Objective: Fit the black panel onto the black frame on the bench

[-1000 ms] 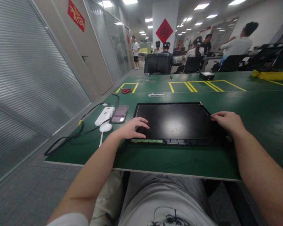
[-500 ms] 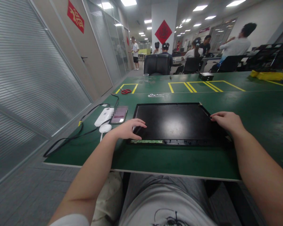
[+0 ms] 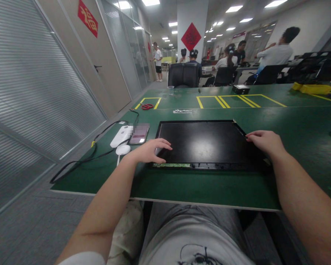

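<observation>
- Clock centred on the panel, 12 pointing away from the wearer.
- Display panel [image 3: 206, 141] in its black frame lies flat, dark face up, on the green table [image 3: 198, 191], square in front of the wearer. Green circuit board strip [image 3: 172, 165] is exposed along the near edge at 7.
- Change: over the last second the left hand [image 3: 151, 151] has slid slightly toward 9, showing a bit more of the panel face. Almost nothing moves in the last half second.
- Left hand state: fingers spread and curved over the 9 side, thumb near the board strip. Can't tell if the fingertips press or just hover.
- Right hand [image 3: 266, 142]: thumb and forefinger pinched on the frame edge at 3, same spot as before. Can't tell how hard.
- Meaning, my read: small left-hand reposition while the right keeps its edge; panel hasn't visibly shifted, so work looks concentrated on the right side.
- Around it: phone [image 3: 139, 134] and white device [image 3: 121, 137] at 9, red-handled scissors [image 3: 147, 106] at 10, black box [image 3: 241, 89] at 1, well apart.
</observation>
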Available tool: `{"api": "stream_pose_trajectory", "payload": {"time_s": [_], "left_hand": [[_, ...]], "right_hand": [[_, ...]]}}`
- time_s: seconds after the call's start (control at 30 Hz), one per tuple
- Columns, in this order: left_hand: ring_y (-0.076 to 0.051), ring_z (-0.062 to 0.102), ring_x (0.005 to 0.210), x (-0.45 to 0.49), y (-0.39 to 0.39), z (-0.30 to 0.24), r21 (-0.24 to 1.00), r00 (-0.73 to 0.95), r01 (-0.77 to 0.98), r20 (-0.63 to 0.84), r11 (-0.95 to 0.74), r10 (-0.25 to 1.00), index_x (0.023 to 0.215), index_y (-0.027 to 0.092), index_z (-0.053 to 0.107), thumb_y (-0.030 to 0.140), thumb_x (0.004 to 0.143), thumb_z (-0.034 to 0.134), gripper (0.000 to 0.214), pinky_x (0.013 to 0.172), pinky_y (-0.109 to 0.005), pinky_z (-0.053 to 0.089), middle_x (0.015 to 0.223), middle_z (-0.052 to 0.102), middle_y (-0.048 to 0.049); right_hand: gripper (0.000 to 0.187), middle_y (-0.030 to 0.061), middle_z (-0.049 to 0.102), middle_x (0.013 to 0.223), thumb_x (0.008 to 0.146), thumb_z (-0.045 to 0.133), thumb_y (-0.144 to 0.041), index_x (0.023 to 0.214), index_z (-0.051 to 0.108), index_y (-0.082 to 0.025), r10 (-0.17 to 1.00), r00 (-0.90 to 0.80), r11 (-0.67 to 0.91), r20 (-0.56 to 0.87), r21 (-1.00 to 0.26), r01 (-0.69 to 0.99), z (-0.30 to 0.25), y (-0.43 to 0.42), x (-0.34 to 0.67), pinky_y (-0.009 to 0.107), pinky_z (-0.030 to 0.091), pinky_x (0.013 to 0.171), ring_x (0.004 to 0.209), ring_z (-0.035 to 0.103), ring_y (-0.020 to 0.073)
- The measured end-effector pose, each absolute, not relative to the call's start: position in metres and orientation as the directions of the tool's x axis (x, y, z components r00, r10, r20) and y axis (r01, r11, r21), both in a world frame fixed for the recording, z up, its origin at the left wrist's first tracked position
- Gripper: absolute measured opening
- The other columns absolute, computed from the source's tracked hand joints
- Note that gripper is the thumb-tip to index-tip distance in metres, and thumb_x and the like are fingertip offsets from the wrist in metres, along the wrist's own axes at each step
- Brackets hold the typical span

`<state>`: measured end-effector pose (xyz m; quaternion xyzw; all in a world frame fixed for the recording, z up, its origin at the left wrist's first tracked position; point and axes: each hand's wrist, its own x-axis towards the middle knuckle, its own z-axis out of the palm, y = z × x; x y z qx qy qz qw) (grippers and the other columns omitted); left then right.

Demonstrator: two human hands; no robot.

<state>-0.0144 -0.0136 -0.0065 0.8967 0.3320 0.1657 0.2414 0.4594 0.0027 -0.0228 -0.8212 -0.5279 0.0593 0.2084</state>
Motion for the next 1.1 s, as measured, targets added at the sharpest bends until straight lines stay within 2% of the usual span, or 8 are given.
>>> {"api": "stream_pose_trajectory", "payload": {"time_s": [0.23,0.57,0.77,0.87,0.97,1.1], "left_hand": [[-0.026,0.061,0.117,-0.015,-0.012,-0.008,0.558,0.722,0.501,0.152,-0.661,0.675,0.114,0.026,0.072,0.029,0.067,0.080,0.047,0.105,-0.039,0.043,0.129,0.064,-0.0082],[-0.024,0.061,0.116,-0.017,-0.009,-0.009,0.511,0.749,0.492,0.164,-0.705,0.642,0.118,0.023,0.070,0.027,0.071,0.076,0.047,0.104,-0.035,0.043,0.129,0.064,-0.0092],[-0.025,0.059,0.119,-0.017,-0.010,-0.010,0.530,0.729,0.509,0.154,-0.678,0.667,0.119,0.023,0.069,0.033,0.073,0.076,0.047,0.106,-0.037,0.042,0.130,0.062,-0.0093],[-0.027,0.055,0.124,-0.017,-0.008,-0.016,0.497,0.652,0.587,0.176,-0.638,0.737,0.117,0.022,0.070,0.039,0.077,0.071,0.043,0.109,-0.040,0.040,0.135,0.057,-0.0114],[-0.031,0.049,0.130,-0.018,-0.004,-0.023,0.419,0.496,0.732,0.213,-0.537,0.842,0.121,0.019,0.067,0.040,0.081,0.065,0.046,0.112,-0.045,0.037,0.140,0.052,-0.0146],[-0.033,0.050,0.130,-0.017,-0.001,-0.028,0.338,0.322,0.867,0.182,-0.367,0.929,0.134,0.013,0.057,0.035,0.084,0.057,0.055,0.111,-0.047,0.037,0.139,0.055,-0.0180]], "right_hand": [[0.029,0.0021,0.075,0.086,0.071,0.055,-0.034,0.086,0.077,-0.026,0.888,0.447,-0.364,0.108,-0.428,0.827,-0.023,0.003,0.460,0.034,0.046,0.076,0.091,0.065,0.0248],[0.029,0.0020,0.075,0.091,0.073,0.054,-0.031,0.090,0.078,-0.025,0.878,0.475,-0.406,0.054,-0.441,0.800,-0.016,-0.002,0.453,0.032,0.045,0.077,0.095,0.064,0.0232],[0.029,0.0017,0.076,0.088,0.073,0.054,-0.031,0.088,0.077,-0.025,0.885,0.460,-0.380,0.073,-0.457,0.804,-0.015,-0.001,0.453,0.032,0.045,0.077,0.095,0.064,0.0236],[0.030,0.0020,0.075,0.083,0.073,0.053,-0.031,0.089,0.078,-0.024,0.880,0.469,-0.374,0.074,-0.500,0.781,-0.015,-0.001,0.454,0.031,0.045,0.075,0.091,0.065,0.0227],[0.031,0.0020,0.075,0.083,0.071,0.054,-0.030,0.088,0.078,-0.024,0.872,0.482,-0.370,0.088,-0.526,0.766,-0.017,0.000,0.456,0.031,0.046,0.072,0.086,0.065,0.0216],[0.027,0.0032,0.074,0.087,0.069,0.056,-0.032,0.083,0.078,-0.024,0.854,0.494,-0.358,0.161,-0.506,0.785,-0.021,0.002,0.459,0.032,0.046,0.073,0.084,0.063,0.0223]]}}
